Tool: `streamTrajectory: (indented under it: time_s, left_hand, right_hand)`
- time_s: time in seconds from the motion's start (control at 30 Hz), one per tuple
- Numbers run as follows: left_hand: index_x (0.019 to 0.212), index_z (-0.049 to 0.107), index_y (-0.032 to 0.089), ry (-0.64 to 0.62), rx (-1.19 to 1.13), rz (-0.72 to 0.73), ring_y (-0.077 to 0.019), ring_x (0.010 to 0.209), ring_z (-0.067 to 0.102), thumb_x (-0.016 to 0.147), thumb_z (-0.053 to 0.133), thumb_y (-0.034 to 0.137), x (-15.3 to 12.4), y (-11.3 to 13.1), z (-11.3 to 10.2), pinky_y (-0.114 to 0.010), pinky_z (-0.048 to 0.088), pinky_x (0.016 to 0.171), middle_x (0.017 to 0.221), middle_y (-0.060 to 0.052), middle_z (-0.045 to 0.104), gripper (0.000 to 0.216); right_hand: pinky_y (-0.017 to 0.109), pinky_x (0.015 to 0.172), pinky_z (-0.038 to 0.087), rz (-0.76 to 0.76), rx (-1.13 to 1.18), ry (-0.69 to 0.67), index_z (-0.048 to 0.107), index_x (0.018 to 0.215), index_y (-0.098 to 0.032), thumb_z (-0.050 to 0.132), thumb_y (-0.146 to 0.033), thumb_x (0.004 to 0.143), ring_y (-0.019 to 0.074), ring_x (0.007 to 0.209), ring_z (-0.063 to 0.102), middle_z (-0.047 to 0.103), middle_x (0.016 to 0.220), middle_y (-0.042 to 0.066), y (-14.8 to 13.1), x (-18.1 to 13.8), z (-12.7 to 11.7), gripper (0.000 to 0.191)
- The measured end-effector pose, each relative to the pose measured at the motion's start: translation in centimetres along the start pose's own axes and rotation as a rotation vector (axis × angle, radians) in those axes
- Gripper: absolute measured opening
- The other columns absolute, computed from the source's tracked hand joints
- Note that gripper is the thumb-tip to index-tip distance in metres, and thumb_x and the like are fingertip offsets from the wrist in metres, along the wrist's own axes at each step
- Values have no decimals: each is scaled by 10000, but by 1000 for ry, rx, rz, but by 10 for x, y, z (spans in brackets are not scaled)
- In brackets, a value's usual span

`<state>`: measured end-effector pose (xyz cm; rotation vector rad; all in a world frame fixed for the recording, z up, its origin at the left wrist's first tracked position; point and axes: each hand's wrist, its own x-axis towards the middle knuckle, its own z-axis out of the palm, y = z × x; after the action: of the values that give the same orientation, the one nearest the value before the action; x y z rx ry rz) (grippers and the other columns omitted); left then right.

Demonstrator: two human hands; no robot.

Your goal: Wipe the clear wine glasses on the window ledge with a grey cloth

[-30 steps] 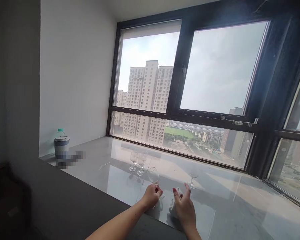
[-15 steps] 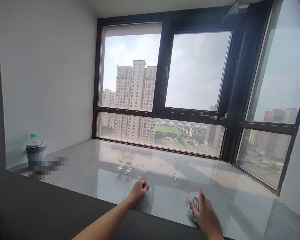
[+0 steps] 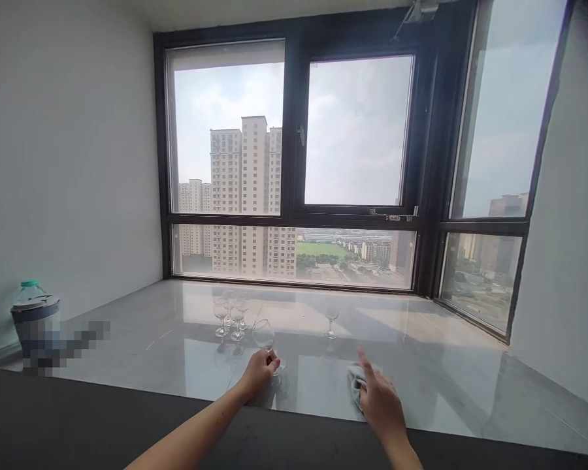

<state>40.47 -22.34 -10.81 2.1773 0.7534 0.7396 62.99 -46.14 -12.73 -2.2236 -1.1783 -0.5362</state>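
My left hand (image 3: 259, 373) is closed around the stem of a clear wine glass (image 3: 264, 335), which leans a little to the left on the glossy marble sill (image 3: 445, 372). My right hand (image 3: 379, 401) rests with fingers stretched out on a small white cloth (image 3: 355, 380) lying on the sill. Behind the held glass stands a cluster of three empty wine glasses (image 3: 230, 318). One more wine glass (image 3: 331, 321) stands alone to the right of them.
A grey lidded container with a green-capped bottle behind it (image 3: 32, 320) stands at the far left by the white wall. Dark-framed windows (image 3: 294, 170) close the back and right. A dark counter edge (image 3: 102, 424) runs along the front.
My right hand has moved away from the glass to the right and come down on the cloth. The view has swung right. My left hand keeps hold of the glass.
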Motion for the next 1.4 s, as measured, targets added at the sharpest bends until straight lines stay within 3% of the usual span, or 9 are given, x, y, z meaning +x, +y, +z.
streamTrajectory:
  time_s: [0.1, 0.3, 0.57, 0.7, 0.87, 1.1, 1.4]
  left_hand:
    - [624, 498, 184, -8, 15, 15, -127, 589, 418, 779, 529, 338, 0, 2, -1, -268, 256, 584, 573, 35, 447, 221]
    - [635, 514, 186, 2, 29, 17, -142, 612, 456, 766, 541, 377, 1, 2, -1, -273, 292, 602, 593, 20, 494, 233]
    - [642, 534, 185, -109, 161, 64, -157, 631, 504, 751, 526, 366, 0, 9, 2, -275, 326, 613, 622, -3, 563, 211]
    - [740, 573, 181, -258, 155, 132, -151, 652, 538, 753, 556, 380, 7, 22, 8, -256, 359, 629, 671, 2, 610, 200]
    - [713, 594, 168, -353, 178, 147, -148, 628, 536, 711, 619, 375, 35, 49, 40, -252, 354, 614, 652, 4, 614, 208]
    - [631, 618, 163, -251, 335, 114, -141, 604, 524, 715, 670, 372, 75, 85, 98, -247, 305, 598, 583, 18, 589, 231]
    - [694, 601, 193, -63, 461, 83, -177, 728, 605, 785, 660, 448, 109, 104, 139, -250, 308, 619, 739, -24, 681, 277]
  right_hand:
    - [316, 712, 478, 92, 21, -120, 268, 1519, -263, 335, -204, 911, 228, 826, 661, 703, 1009, 64, -3, 0, -6, 615]
    - [332, 748, 465, 138, 116, -78, 241, 1521, -239, 384, -506, 927, 251, 937, 661, 701, 1077, 76, -13, -2, -17, 667]
    - [360, 808, 443, 186, 142, -131, 225, 1528, -193, 437, -467, 902, 264, 941, 650, 702, 1051, 84, -20, 1, -33, 715]
    - [356, 792, 444, 201, 146, -165, 212, 1539, -195, 450, -454, 894, 262, 916, 642, 696, 1043, 92, -19, 4, -34, 735]
    - [341, 774, 449, 234, 143, -154, 188, 1548, -211, 474, -434, 880, 256, 916, 642, 690, 1067, 95, -20, 4, -34, 760]
    - [307, 752, 448, 190, 64, -97, 184, 1551, -208, 513, -426, 872, 243, 888, 657, 699, 983, 84, -21, 2, -41, 785]
    - [316, 769, 448, 191, 29, -76, 173, 1549, -191, 533, -389, 862, 243, 879, 649, 691, 945, 71, -21, 2, -38, 800]
